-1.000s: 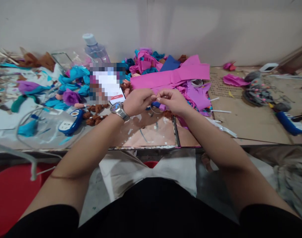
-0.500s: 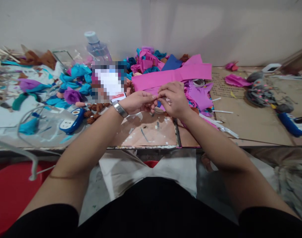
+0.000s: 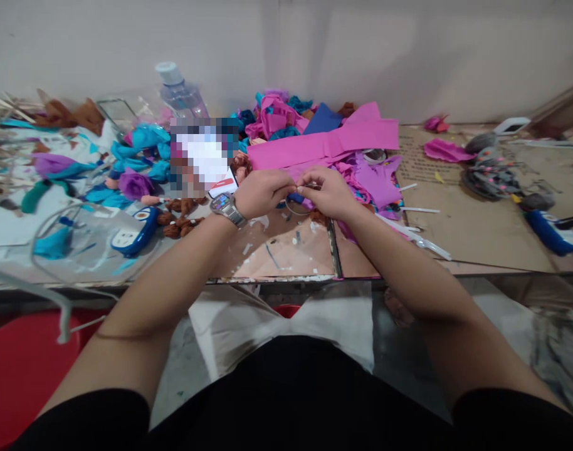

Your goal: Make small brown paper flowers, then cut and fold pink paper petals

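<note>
The tips of my left hand [image 3: 264, 194] and right hand [image 3: 328, 193] meet, thumb and forefinger pinched together on each; whatever sits between them is too small and too covered for me to make out. Just below my fingertips, over the near middle of the table [image 3: 286, 257], shows one pale ring [image 3: 298, 213], its upper part hidden by my hands; I cannot tell whether it touches them. A pixelated patch covers most of the one phone [image 3: 224, 186] and blurs into the foot of the one bottle [image 3: 182, 99]. The red stool [image 3: 27, 376] is cut off at the left edge. I count two blue-and-white socket blocks [image 3: 135, 232], one at each side, one long pink strip [image 3: 324, 147] behind my hands and one grey bundle [image 3: 491, 175] with pink dots. The brown balls [image 3: 178, 219] beyond my one watch [image 3: 229, 208] crowd too closely to count.
</note>
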`<state>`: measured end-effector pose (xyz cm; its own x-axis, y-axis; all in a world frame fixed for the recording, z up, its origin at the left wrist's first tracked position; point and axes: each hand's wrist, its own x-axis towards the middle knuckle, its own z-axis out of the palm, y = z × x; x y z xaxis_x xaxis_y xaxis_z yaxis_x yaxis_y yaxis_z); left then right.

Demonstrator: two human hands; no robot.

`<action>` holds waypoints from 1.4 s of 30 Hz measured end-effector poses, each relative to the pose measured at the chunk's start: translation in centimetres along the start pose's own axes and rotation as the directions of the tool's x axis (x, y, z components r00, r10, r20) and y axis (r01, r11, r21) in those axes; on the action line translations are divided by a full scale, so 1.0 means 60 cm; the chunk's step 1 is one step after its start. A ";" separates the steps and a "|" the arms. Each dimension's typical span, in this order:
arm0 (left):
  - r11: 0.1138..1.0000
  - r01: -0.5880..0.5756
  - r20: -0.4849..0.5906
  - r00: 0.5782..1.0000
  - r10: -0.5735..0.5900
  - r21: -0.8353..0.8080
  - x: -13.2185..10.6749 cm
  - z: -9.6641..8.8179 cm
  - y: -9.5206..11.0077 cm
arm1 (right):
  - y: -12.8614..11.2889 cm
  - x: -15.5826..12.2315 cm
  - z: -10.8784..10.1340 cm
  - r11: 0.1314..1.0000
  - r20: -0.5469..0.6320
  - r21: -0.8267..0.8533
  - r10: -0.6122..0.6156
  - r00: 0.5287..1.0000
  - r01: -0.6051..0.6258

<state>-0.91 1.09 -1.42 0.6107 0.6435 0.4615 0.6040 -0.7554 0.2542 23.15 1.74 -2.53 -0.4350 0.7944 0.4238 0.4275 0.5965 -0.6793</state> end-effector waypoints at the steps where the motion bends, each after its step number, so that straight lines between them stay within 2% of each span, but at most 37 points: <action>1: 1.000 -0.011 -0.010 1.000 0.011 0.009 0.000 -0.002 0.000 | -0.002 0.000 0.000 1.000 -0.012 0.007 0.011 1.000 -0.011; 6: 0.999 -0.041 -0.058 0.997 0.041 0.004 0.000 -0.002 -0.001 | -0.008 -0.001 0.002 0.994 -0.075 -0.062 -0.095 0.993 0.091; 10: 0.998 -0.047 -0.088 0.995 0.044 -0.034 0.000 0.000 0.001 | -0.008 -0.004 0.001 0.989 -0.103 -0.096 -0.120 0.987 0.110; 14: 0.983 0.033 -0.130 0.990 -0.057 -0.180 0.001 0.002 0.010 | -0.006 -0.004 0.000 0.989 -0.117 -0.072 -0.138 0.983 0.130; 16: 0.941 0.092 -0.134 0.981 -0.143 -0.327 0.001 0.006 0.014 | -0.003 -0.002 0.000 0.988 -0.122 -0.056 -0.150 0.981 0.144; 19: 0.824 0.165 -0.087 0.964 -0.250 -0.543 0.003 0.013 0.017 | -0.002 -0.001 -0.002 0.988 -0.156 -0.019 -0.156 0.975 0.155; 22: 0.721 0.220 -0.035 0.947 -0.321 -0.658 0.006 0.016 0.016 | -0.004 -0.001 -0.005 0.990 -0.181 0.013 -0.136 0.974 0.141; 24: 0.696 0.231 -0.030 0.940 -0.341 -0.680 0.007 0.015 0.016 | -0.007 -0.002 -0.006 0.992 -0.192 0.031 -0.110 0.975 0.118; 28: 0.709 0.217 -0.050 0.941 -0.336 -0.670 0.007 0.012 0.018 | -0.008 -0.004 -0.005 0.994 -0.193 0.034 -0.096 0.976 0.104; 34: 0.722 0.224 -0.031 0.947 -0.321 -0.655 0.006 0.014 0.021 | 0.006 0.002 -0.008 0.985 -0.232 -0.031 -0.175 0.957 0.173; 36: 0.716 0.236 -0.024 0.943 -0.333 -0.657 0.005 0.014 0.020 | -0.009 0.001 -0.017 0.972 -0.268 -0.094 -0.234 0.935 0.217; 38: 0.721 0.244 -0.028 0.939 -0.343 -0.648 0.005 0.013 0.018 | -0.047 -0.006 -0.028 0.960 -0.280 -0.113 -0.279 0.919 0.257; 40: 0.756 0.233 -0.059 0.940 -0.337 -0.611 0.005 0.012 0.017 | -0.107 -0.022 -0.035 0.944 -0.236 -0.012 -0.322 0.917 0.329; 41: 0.776 0.226 -0.071 0.942 -0.328 -0.589 0.004 0.011 0.016 | -0.142 -0.033 -0.036 0.911 -0.184 0.088 -0.383 0.905 0.403; 42: 0.789 0.220 -0.077 0.944 -0.320 -0.573 0.004 0.011 0.015 | -0.179 -0.045 -0.036 0.840 -0.150 0.218 -0.475 0.867 0.497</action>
<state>0.12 0.64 -1.60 0.3441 0.8397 0.4200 0.3174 -0.5251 0.7897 21.43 -6.55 4.88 -0.4610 0.4230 0.7800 -0.0304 0.8710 -0.4903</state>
